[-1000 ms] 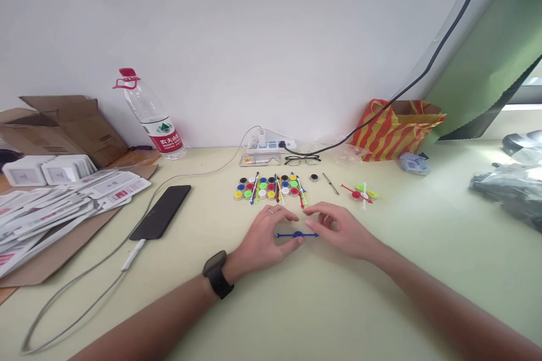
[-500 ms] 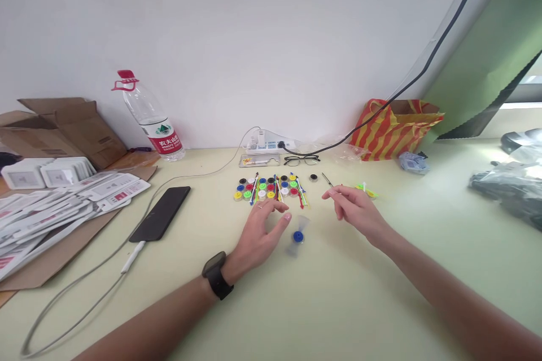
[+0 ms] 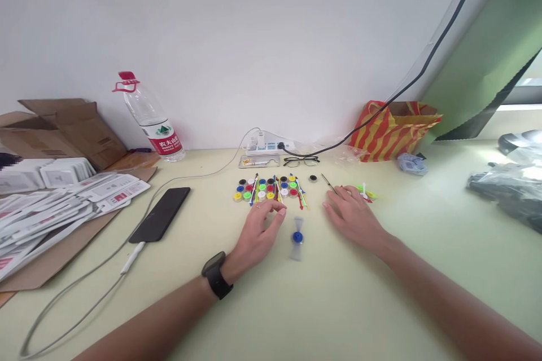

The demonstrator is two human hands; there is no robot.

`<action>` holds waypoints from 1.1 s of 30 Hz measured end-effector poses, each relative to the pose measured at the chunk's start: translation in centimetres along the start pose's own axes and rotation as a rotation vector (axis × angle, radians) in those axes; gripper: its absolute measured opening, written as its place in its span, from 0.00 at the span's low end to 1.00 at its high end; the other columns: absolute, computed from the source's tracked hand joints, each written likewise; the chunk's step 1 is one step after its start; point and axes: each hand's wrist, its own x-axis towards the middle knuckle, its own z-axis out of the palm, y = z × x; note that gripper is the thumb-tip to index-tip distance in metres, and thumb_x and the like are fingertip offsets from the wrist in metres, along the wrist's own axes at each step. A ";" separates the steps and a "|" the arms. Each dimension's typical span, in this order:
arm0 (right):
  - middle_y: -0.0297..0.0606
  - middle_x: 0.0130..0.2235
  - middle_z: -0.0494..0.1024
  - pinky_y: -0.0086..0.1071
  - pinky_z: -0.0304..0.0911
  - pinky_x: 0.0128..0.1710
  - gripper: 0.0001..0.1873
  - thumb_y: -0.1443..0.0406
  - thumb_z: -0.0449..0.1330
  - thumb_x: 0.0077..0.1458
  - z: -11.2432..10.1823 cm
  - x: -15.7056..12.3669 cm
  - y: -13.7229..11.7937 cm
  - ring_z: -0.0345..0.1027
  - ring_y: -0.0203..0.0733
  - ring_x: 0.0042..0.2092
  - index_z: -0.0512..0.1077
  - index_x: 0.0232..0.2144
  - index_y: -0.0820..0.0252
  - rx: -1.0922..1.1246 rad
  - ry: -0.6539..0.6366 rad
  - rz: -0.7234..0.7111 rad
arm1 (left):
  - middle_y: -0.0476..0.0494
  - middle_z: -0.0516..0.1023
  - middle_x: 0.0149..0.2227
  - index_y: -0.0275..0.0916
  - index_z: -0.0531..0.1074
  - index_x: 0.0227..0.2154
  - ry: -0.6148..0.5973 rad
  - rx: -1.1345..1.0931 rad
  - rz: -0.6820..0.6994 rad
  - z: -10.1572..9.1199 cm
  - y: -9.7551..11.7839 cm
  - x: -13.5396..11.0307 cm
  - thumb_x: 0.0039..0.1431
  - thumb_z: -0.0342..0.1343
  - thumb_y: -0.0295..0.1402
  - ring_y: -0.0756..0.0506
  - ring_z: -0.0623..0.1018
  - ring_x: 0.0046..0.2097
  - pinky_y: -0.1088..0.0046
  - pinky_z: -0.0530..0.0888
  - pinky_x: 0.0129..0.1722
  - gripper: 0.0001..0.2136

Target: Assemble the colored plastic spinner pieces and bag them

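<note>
Between my hands a round blue spinner base [image 3: 297, 236] stands on the table, with its pale pointer blurred above and below the hub. My left hand [image 3: 260, 231], fingers loosely bent and thumb apart from them, rests just left of it and holds nothing. To the right, my right hand [image 3: 353, 214] lies palm down with fingers spread. Its fingertips are close to a thin dark tool [image 3: 328, 183]; whether they touch it I cannot tell. Past the left hand sit rows of coloured round bases [image 3: 262, 187] with coloured arrow pointers [image 3: 301, 192] among them.
A lone black base [image 3: 313, 178] sits behind, near eyeglasses [image 3: 301, 162], a clear case [image 3: 259, 162] and a power strip [image 3: 269, 145]. Bright arrows [image 3: 366, 193] lie beyond my right hand. A phone [image 3: 161, 214] with a cable, bottle [image 3: 163, 130] and striped bag [image 3: 393, 130] stand around.
My right hand has come down and flattened onto the table, its fingers spreading. The blurred pointer on the blue base shows at a different angle. My left hand has barely moved.
</note>
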 end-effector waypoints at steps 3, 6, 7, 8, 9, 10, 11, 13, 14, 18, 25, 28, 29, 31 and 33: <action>0.50 0.49 0.77 0.56 0.62 0.58 0.15 0.56 0.51 0.68 0.1 0.1 0.2 0.62 0.61 0.59 0.74 0.42 0.58 -0.010 0.008 0.016 | 0.46 0.79 0.49 0.45 0.74 0.43 -0.001 -0.005 0.002 0.0 0.0 0.0 0.73 0.49 0.42 0.40 0.75 0.52 0.61 0.69 0.53 0.11; 0.52 0.50 0.77 0.55 0.64 0.56 0.15 0.55 0.54 0.66 0.2 0.3 0.3 0.65 0.61 0.57 0.74 0.43 0.59 0.001 0.043 0.055 | 0.46 0.79 0.49 0.45 0.74 0.43 -0.003 -0.005 0.005 0.0 0.0 0.0 0.73 0.48 0.42 0.41 0.75 0.52 0.60 0.70 0.53 0.11; 0.52 0.51 0.77 0.55 0.65 0.55 0.16 0.55 0.54 0.66 0.1 0.4 0.4 0.66 0.61 0.56 0.74 0.45 0.59 0.019 0.062 0.072 | 0.46 0.79 0.49 0.45 0.74 0.43 -0.001 -0.004 0.007 0.0 0.0 0.1 0.73 0.48 0.42 0.40 0.75 0.52 0.60 0.70 0.52 0.12; 0.52 0.52 0.77 0.54 0.66 0.53 0.17 0.55 0.55 0.65 0.0 0.5 0.4 0.67 0.61 0.56 0.74 0.47 0.59 0.047 0.085 0.085 | 0.46 0.80 0.48 0.45 0.74 0.43 0.001 -0.001 0.010 0.0 0.0 0.1 0.73 0.48 0.42 0.40 0.75 0.52 0.60 0.70 0.52 0.12; 0.51 0.53 0.77 0.53 0.67 0.52 0.17 0.55 0.55 0.65 0.0 0.6 0.4 0.68 0.60 0.55 0.74 0.48 0.59 0.086 0.110 0.096 | 0.45 0.80 0.48 0.45 0.74 0.43 0.003 0.002 0.012 0.0 0.0 0.1 0.73 0.48 0.42 0.40 0.75 0.51 0.60 0.70 0.51 0.12; 0.50 0.53 0.77 0.52 0.68 0.52 0.18 0.55 0.55 0.65 -0.1 0.7 0.4 0.69 0.59 0.54 0.74 0.49 0.58 0.135 0.134 0.104 | 0.45 0.80 0.48 0.45 0.75 0.43 0.005 0.004 0.016 0.1 0.0 0.1 0.73 0.48 0.42 0.40 0.75 0.51 0.61 0.71 0.51 0.12; 0.49 0.54 0.77 0.50 0.69 0.51 0.18 0.54 0.55 0.65 -0.2 0.8 0.4 0.71 0.57 0.52 0.74 0.50 0.58 0.190 0.153 0.111 | 0.45 0.80 0.48 0.45 0.75 0.43 0.007 0.007 0.018 0.1 -0.1 0.1 0.73 0.48 0.42 0.40 0.75 0.51 0.61 0.71 0.50 0.12; 0.48 0.54 0.76 0.46 0.72 0.48 0.19 0.54 0.56 0.65 -0.3 1.0 0.3 0.74 0.53 0.49 0.74 0.51 0.58 0.292 0.169 0.125 | 0.46 0.80 0.48 0.44 0.75 0.42 0.008 0.010 0.021 0.0 -0.1 0.1 0.73 0.48 0.42 0.40 0.76 0.51 0.63 0.71 0.49 0.12; 0.47 0.54 0.76 0.45 0.73 0.47 0.19 0.54 0.56 0.65 -0.4 1.0 0.3 0.75 0.51 0.47 0.74 0.51 0.58 0.329 0.168 0.130 | 0.46 0.80 0.48 0.44 0.75 0.42 0.007 0.010 0.019 0.0 -0.1 0.1 0.73 0.49 0.42 0.41 0.76 0.51 0.63 0.71 0.48 0.12; 0.47 0.52 0.77 0.44 0.73 0.46 0.17 0.54 0.58 0.63 -0.4 1.1 0.2 0.76 0.49 0.44 0.76 0.47 0.59 0.362 0.139 0.128 | 0.46 0.80 0.48 0.44 0.75 0.42 0.001 0.003 0.009 0.0 -0.1 0.1 0.73 0.49 0.42 0.41 0.76 0.51 0.62 0.70 0.49 0.12; 0.46 0.50 0.78 0.44 0.73 0.44 0.16 0.54 0.58 0.63 -0.2 1.1 0.6 0.76 0.49 0.43 0.76 0.44 0.59 0.336 0.137 0.124 | 0.45 0.80 0.47 0.44 0.74 0.42 -0.006 0.000 0.005 0.1 -0.1 0.1 0.73 0.48 0.43 0.40 0.75 0.50 0.62 0.70 0.48 0.12; 0.47 0.50 0.79 0.44 0.72 0.44 0.16 0.55 0.58 0.63 0.0 1.2 0.8 0.75 0.50 0.44 0.76 0.43 0.59 0.329 0.133 0.114 | 0.46 0.80 0.46 0.44 0.74 0.42 -0.005 0.009 0.011 0.0 -0.2 0.1 0.73 0.49 0.42 0.41 0.76 0.49 0.63 0.70 0.47 0.12; 0.47 0.50 0.79 0.44 0.72 0.45 0.15 0.55 0.58 0.62 0.0 1.2 0.9 0.75 0.51 0.44 0.76 0.43 0.59 0.324 0.130 0.113 | 0.46 0.80 0.46 0.44 0.74 0.42 -0.004 0.012 0.014 0.0 -0.2 0.1 0.73 0.49 0.42 0.41 0.76 0.48 0.63 0.70 0.48 0.12; 0.47 0.49 0.79 0.45 0.72 0.45 0.14 0.56 0.58 0.62 0.0 1.2 1.0 0.75 0.51 0.45 0.77 0.42 0.58 0.309 0.123 0.110 | 0.46 0.80 0.46 0.44 0.74 0.42 -0.006 0.016 0.016 0.0 -0.1 0.1 0.73 0.49 0.42 0.42 0.76 0.48 0.63 0.70 0.47 0.11; 0.47 0.49 0.80 0.46 0.72 0.46 0.14 0.57 0.58 0.62 0.0 1.3 1.1 0.75 0.52 0.46 0.77 0.42 0.58 0.293 0.124 0.102 | 0.46 0.80 0.46 0.44 0.74 0.42 -0.008 0.014 0.013 0.0 -0.1 0.1 0.73 0.49 0.42 0.41 0.76 0.49 0.63 0.70 0.47 0.11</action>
